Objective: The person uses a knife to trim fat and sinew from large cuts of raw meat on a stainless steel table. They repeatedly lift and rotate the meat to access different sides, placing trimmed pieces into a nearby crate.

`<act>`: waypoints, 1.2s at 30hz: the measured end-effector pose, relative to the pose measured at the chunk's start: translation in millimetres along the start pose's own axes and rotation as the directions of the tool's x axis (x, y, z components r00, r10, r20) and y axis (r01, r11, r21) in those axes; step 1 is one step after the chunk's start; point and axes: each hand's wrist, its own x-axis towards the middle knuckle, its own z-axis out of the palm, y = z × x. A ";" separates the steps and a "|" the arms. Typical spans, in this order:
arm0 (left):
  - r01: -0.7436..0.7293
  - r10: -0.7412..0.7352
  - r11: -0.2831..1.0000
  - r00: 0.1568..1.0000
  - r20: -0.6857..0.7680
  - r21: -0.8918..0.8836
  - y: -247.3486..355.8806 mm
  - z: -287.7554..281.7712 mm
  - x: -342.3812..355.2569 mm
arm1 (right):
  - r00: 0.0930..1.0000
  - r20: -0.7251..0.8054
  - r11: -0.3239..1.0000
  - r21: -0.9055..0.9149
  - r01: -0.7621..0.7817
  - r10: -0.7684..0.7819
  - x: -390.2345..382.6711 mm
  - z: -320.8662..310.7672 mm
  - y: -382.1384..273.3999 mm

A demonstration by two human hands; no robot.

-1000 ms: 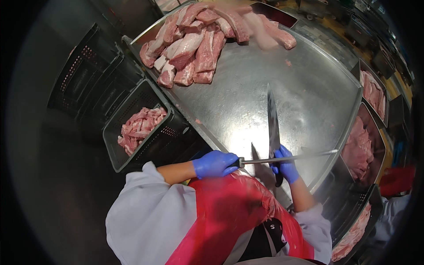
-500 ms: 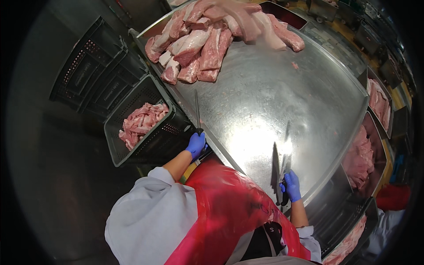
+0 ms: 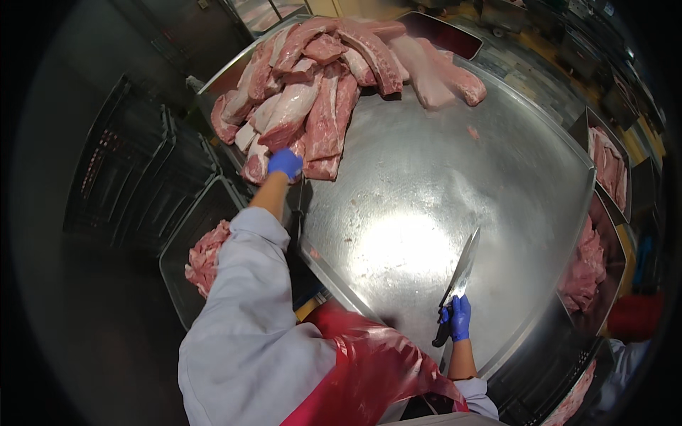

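The meat (image 3: 290,117) lay heaped in the far left corner of the desk (image 3: 526,192). At the heap's near side, the left hand (image 3: 286,163) was over the ends of the pieces: a short chunk (image 3: 256,167) lay just to its left, and a long slab (image 3: 324,131) just to its right, its long axis running from the near end toward the far edge. The left hand was by far the nearer one; its fingers were blurred and hidden, so whether they were apart or closed on meat could not be told.

The right hand (image 3: 461,317), well apart from the heap, was over the desk's near end, clamped round the black handle of a knife (image 3: 465,264). The blade pointed toward the far edge, leaning slightly right.

Outside the left edge, beneath the left sleeve (image 3: 256,263), a crate (image 3: 165,273) held trimmings (image 3: 206,257). Beyond the right edge, more cuts (image 3: 584,266) filled a tub.
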 end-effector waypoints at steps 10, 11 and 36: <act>-0.287 -0.116 0.862 0.690 -0.714 -0.418 2.1 -201.7 381.5 | 0.906 -0.421 0.999 0.002 -0.043 0.040 5.1 16.4 3.4; -0.263 -0.141 0.872 0.673 -0.726 -0.413 -0.4 -205.7 416.7 | 0.897 -0.437 0.998 0.023 -0.059 0.063 5.1 20.4 3.5; -0.293 -0.249 0.005 0.926 -0.285 -0.956 -7.5 -279.8 498.4 | 0.815 -0.573 0.996 0.075 -0.052 0.085 4.2 37.1 -2.6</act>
